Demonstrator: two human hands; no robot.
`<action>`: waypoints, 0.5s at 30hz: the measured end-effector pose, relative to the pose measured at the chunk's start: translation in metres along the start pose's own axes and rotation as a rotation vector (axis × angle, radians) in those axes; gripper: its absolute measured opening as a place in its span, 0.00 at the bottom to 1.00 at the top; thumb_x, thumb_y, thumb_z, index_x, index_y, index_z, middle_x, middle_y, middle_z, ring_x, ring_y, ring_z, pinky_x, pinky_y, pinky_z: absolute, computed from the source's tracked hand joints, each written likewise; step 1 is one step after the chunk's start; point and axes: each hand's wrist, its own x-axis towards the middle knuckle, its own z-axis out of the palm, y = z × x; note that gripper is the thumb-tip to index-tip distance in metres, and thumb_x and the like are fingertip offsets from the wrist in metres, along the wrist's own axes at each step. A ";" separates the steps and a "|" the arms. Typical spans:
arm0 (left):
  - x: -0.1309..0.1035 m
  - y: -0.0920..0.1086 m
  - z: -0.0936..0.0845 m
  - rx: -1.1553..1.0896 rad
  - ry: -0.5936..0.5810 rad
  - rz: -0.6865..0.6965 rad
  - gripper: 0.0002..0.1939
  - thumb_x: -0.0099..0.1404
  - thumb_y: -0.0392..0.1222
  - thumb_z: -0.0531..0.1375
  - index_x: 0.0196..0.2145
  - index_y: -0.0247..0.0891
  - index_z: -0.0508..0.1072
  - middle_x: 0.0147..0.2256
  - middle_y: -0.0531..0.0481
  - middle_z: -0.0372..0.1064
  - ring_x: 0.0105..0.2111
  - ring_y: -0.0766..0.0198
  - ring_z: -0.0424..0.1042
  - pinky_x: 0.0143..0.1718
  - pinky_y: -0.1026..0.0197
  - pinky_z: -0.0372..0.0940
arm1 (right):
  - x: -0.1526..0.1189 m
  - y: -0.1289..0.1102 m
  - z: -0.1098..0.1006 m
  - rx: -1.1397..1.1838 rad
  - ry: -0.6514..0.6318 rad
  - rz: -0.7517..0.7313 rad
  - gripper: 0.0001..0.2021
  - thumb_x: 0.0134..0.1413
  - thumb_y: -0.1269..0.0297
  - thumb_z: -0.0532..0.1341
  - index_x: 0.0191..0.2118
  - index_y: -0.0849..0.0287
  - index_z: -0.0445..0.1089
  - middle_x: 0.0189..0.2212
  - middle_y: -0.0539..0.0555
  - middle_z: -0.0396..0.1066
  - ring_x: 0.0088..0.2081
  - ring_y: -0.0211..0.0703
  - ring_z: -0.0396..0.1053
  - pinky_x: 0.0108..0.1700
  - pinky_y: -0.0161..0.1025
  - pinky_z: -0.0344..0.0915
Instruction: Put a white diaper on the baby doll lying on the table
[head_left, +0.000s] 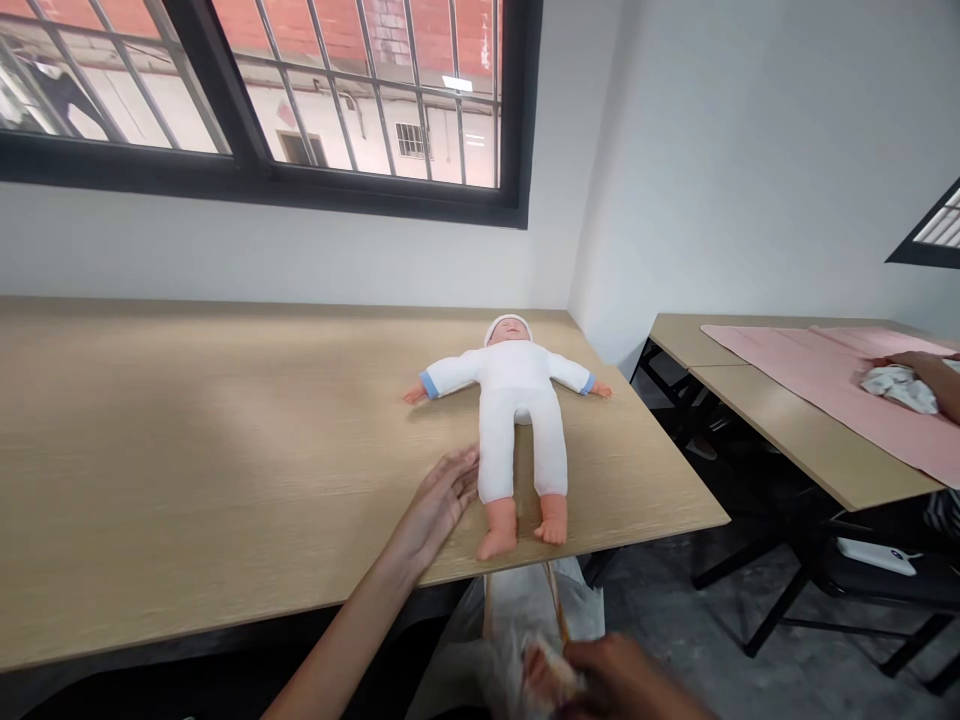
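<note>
A baby doll [517, 385] in a white suit with blue cuffs and a white cap lies on its back on the wooden table [225, 450]. Its arms are spread and its bare feet point toward the near edge. My left hand [442, 500] rests open on the tabletop beside the doll's leg, fingertips at the white trouser. Below the table edge, my right hand [615, 675] is blurred, its fingers closed at a pinkish-white item [547, 672] that I cannot make out. That item is over a whitish translucent bag [585, 590] with tan strips.
To the right, another table [802, 430] bears a pink cloth [795, 375]. Another person's hand [922, 365] is on a white patterned cloth [900, 388] there. A black chair [885, 580] holds a white phone-like object [876, 556]. A barred window [255, 150] is behind.
</note>
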 end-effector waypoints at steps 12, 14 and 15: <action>-0.009 -0.006 0.019 -0.365 -0.361 -0.543 0.18 0.65 0.46 0.58 0.48 0.30 0.69 0.42 0.40 0.74 0.39 0.59 0.75 0.43 0.59 0.68 | 0.022 -0.029 -0.170 0.338 0.130 0.056 0.19 0.50 0.61 0.59 0.48 0.60 0.72 0.46 0.56 0.72 0.47 0.50 0.68 0.50 0.43 0.63; -0.017 -0.007 0.030 -0.436 -0.387 -0.573 0.23 0.66 0.49 0.56 0.51 0.28 0.67 0.47 0.37 0.72 0.44 0.56 0.73 0.48 0.57 0.66 | 0.038 -0.014 -0.157 0.462 0.132 0.056 0.21 0.47 0.65 0.59 0.50 0.59 0.71 0.48 0.55 0.71 0.47 0.49 0.68 0.50 0.44 0.63; -0.021 -0.008 0.036 -0.474 -0.395 -0.564 0.24 0.67 0.50 0.55 0.52 0.27 0.66 0.47 0.37 0.71 0.45 0.55 0.73 0.49 0.56 0.65 | 0.044 -0.008 -0.152 0.515 0.137 0.067 0.21 0.46 0.67 0.58 0.49 0.59 0.71 0.47 0.55 0.72 0.46 0.48 0.68 0.50 0.43 0.64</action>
